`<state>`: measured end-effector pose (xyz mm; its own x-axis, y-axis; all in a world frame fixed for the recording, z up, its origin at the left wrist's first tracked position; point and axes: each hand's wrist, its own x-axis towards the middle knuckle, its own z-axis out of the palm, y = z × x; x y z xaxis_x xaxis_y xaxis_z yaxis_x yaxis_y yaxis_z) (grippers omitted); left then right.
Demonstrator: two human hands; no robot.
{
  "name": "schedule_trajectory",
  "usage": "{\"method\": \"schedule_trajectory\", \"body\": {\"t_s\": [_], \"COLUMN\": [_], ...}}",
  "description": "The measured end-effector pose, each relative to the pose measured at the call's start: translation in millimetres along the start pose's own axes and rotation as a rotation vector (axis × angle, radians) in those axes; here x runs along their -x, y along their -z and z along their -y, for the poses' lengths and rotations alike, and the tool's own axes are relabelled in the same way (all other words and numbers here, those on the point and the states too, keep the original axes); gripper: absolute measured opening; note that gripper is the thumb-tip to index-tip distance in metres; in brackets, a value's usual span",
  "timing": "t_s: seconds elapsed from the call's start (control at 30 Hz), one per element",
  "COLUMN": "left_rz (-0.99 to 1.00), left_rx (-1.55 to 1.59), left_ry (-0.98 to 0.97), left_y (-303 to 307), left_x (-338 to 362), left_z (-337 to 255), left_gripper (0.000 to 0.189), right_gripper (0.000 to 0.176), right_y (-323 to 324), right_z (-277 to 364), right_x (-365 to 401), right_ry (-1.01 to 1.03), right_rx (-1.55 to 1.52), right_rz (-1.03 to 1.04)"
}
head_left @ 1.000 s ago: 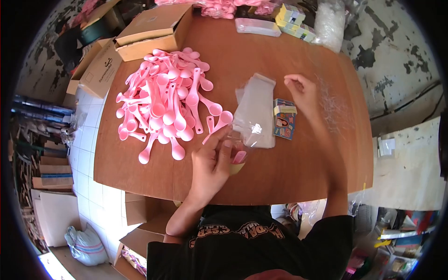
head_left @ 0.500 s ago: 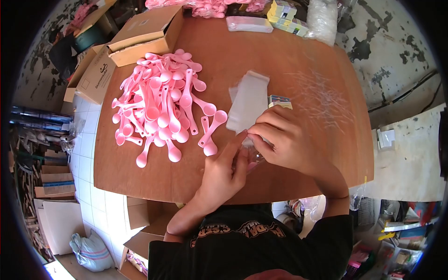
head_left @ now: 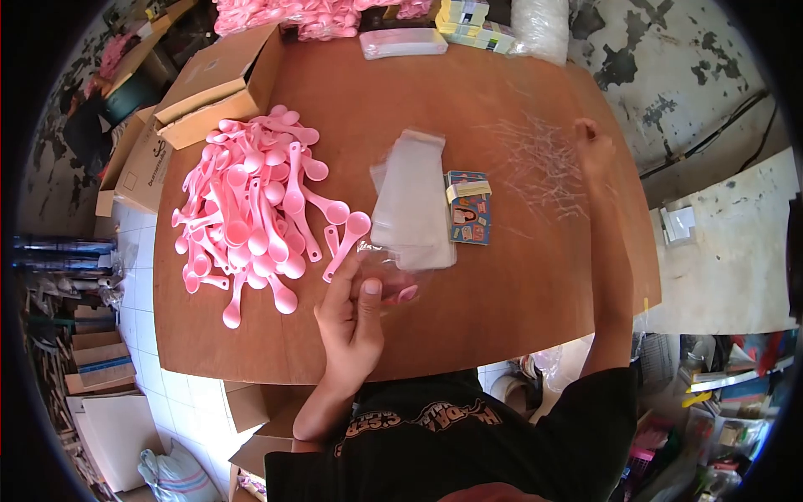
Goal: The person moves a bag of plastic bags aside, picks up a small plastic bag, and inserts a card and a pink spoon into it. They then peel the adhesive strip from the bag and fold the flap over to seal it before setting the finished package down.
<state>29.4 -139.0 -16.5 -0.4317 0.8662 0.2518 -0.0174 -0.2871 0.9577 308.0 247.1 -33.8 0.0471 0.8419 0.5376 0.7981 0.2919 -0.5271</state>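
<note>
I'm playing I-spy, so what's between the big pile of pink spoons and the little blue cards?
A stack of clear plastic bags lies between the pink spoons and the blue cards, as the head view shows.

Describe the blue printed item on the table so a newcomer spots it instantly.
Start at the brown tabletop and go to its middle, where the frosty clear plastic bags lie. Just right of them sits the small blue printed rectangle. Its colourful print and the pale strip across its upper part set it apart from the plain bags and pink spoons.
</note>
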Motion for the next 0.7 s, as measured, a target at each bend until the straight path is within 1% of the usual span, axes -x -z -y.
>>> {"method": "schedule_trajectory", "body": {"t_s": [0.03, 0.1, 0.13, 0.2, 0.23, 0.3, 0.33, 0.4, 0.43, 0.5, 0.57, 0.6, 0.63, 0.67, 0.7], "left_rz": [-0.006, -0.011, 0.012, 0.028, 0.022, 0.012, -0.015, -0.043, -0.047, -0.060, -0.072, -0.086, -0.074, -0.060, -0.055], "left_rx": [0.005, 0.017, -0.035, -0.088, -0.072, -0.065, -0.030, 0.006, -0.029, -0.066, 0.066, 0.057, 0.127, 0.197, 0.251], "left_ry": [0.017, 0.031, 0.017, 0.004, -0.018, -0.043, -0.030, -0.015, -0.010, -0.006, -0.008, -0.002, -0.005, -0.009, 0.027], "left_y": [-2.1, -7.2, -9.6, -13.3, -14.7, -14.0, -13.3, -8.6, -3.7, 0.8, -0.5, -0.7, -1.1, -1.7, -2.8], "left_x": [-0.7, -3.2, -4.5, -4.6, -3.8, -2.3, -1.3, 1.4, 3.2, 4.3, 1.6, 0.5, -0.6, -1.2, -1.3], "left_z": [-0.6, -3.2, -5.7, -5.4, -3.2, -4.3, -6.5, -7.0, -4.4, -2.2, -1.1, 2.0, 6.6, 9.0, 8.5], "left_gripper": [0.039, 0.038, 0.036, 0.035, 0.032, 0.029, 0.026, 0.023, 0.021, 0.020, 0.019, 0.019, 0.019, 0.020, 0.020], "right_gripper": [0.019, 0.019, 0.019, 0.023, 0.023, 0.028, 0.028, 0.030, 0.030, 0.028, 0.024, 0.023, 0.023, 0.025, 0.028], "right_y": [-2.2, -11.5, -19.5, -32.6, -34.3, -36.8, -36.9, -34.4, -25.0, 2.2, 26.9, 46.1, 61.5, 66.4, 68.7], "right_z": [-22.4, -63.3, -80.7, -98.6, -100.3, -99.2, -97.9, -94.2, -78.1, -35.1, 34.3, 79.5, 116.3, 133.7, 149.1], "right_x": [-13.7, -35.4, -42.9, -55.0, -62.9, -73.8, -75.3, -76.0, -71.1, -55.8, -6.2, 26.8, 62.7, 93.7, 120.6], "right_ry": [0.000, 0.226, 0.227, 0.172, 0.178, 0.136, 0.140, 0.113, 0.114, 0.178, 0.217, 0.199, 0.176, 0.249, 0.280], "right_rx": [0.005, 0.295, 0.299, 0.605, 0.600, 0.632, 0.626, 0.497, 0.496, 0.220, -0.149, -0.280, -0.411, -0.612, -0.777], "right_rz": [-0.003, -0.067, -0.067, 0.199, 0.202, 0.482, 0.484, 0.004, 0.007, -0.002, 0.155, 0.364, 0.573, 0.771, 0.982]}}
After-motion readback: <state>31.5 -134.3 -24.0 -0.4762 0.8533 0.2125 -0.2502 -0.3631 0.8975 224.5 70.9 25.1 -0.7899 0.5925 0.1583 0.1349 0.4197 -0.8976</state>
